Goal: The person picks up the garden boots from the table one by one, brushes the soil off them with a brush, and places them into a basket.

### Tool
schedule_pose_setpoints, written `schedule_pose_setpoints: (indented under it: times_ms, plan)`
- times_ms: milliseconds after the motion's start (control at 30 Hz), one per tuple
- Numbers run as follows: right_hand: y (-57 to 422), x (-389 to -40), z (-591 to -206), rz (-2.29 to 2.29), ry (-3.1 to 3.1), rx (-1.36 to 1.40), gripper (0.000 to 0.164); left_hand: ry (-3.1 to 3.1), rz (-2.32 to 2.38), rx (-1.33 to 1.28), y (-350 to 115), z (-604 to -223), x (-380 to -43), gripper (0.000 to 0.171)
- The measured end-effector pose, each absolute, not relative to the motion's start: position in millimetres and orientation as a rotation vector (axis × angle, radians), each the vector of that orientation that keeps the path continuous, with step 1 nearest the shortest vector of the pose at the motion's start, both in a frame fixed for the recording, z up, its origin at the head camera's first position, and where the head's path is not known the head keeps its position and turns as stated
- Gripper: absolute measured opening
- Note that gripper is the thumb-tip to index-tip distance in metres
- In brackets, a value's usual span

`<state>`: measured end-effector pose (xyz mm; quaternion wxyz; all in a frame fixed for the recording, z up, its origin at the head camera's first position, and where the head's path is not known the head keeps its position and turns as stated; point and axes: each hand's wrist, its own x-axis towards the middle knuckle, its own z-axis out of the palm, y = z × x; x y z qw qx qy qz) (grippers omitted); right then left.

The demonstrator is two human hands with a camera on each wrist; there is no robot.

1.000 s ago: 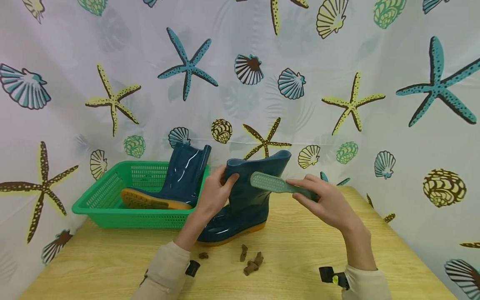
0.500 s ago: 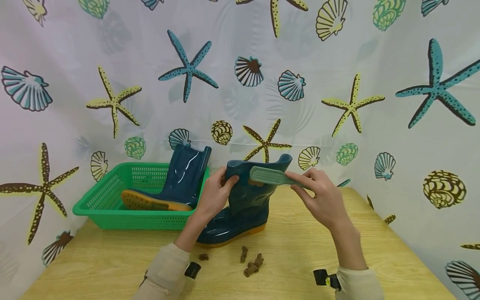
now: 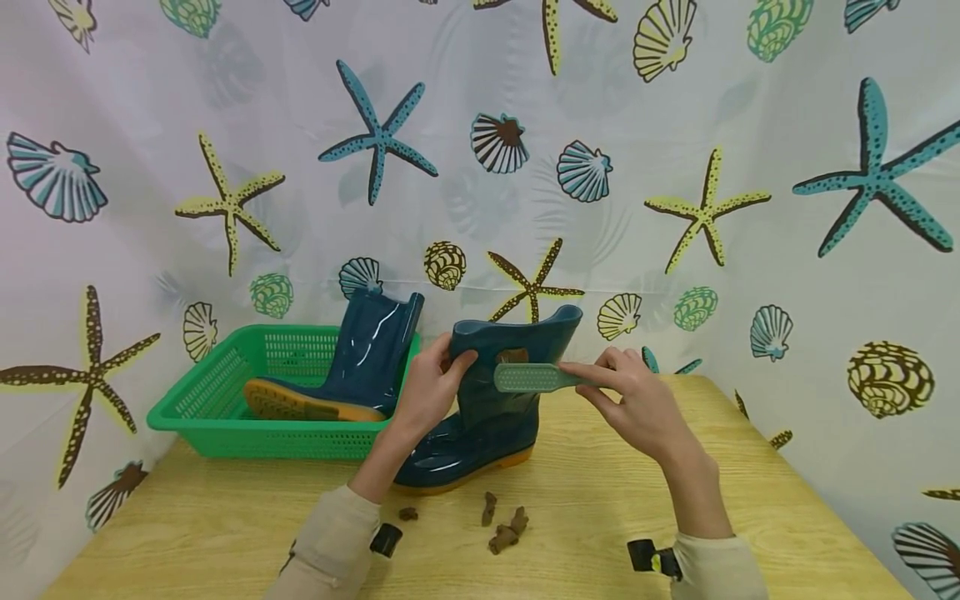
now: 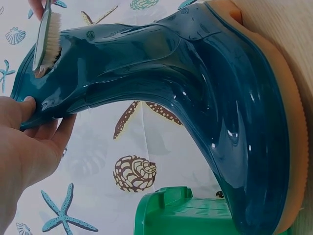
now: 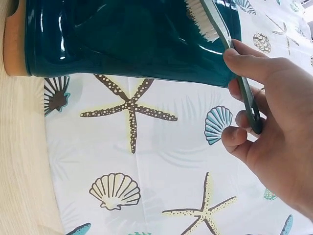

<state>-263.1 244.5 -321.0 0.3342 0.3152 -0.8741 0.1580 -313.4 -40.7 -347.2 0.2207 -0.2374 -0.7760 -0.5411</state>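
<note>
A dark blue rubber boot (image 3: 495, 417) with a tan sole stands on the table, toe to the left. My left hand (image 3: 431, 383) pinches the left edge of its shaft top, thumb outside and fingers behind. The right hand (image 3: 637, 400) grips the handle of a green scrub brush (image 3: 528, 377), whose white bristles (image 4: 53, 36) face the upper shaft. A brown smear (image 3: 513, 356) shows on the shaft just above the brush head. In the right wrist view the brush (image 5: 220, 24) lies between thumb and fingers, bristles at the boot's surface.
At the left stands a green plastic basket (image 3: 277, 437) with a second blue boot (image 3: 367, 350) lying tilted in it. Several brown clumps (image 3: 508, 530) lie on the wooden table (image 3: 600, 517) before the boot. A seashell-print curtain (image 3: 480, 208) hangs behind and at both sides.
The brush first rose and tilted level on the boot's shaft, then slid down, baring the brown smear. My left hand keeps its grip on the shaft top.
</note>
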Motion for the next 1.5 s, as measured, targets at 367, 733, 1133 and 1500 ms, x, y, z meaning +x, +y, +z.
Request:
schedule_pose_setpoints:
  times_ms: [367,733,1133,1500]
  plan:
    - [246,-258,-310,0.476,-2.041,0.856,0.043,-2.152,-1.461,-0.645,-40,-346,-313,0.016]
    - [247,-262,-319,0.460,-2.255,0.792,0.038,-2.138,-1.459,-0.666,-42,-347,-313,0.021]
    - [250,-262,-321,0.460,-2.227,0.886,0.041,-2.150,-1.453,-0.637,-43,-348,-315,0.027]
    - [246,-261,-319,0.434,-2.243,0.799,0.039,-2.154,-1.446,-0.653,-45,-349,-315,0.028]
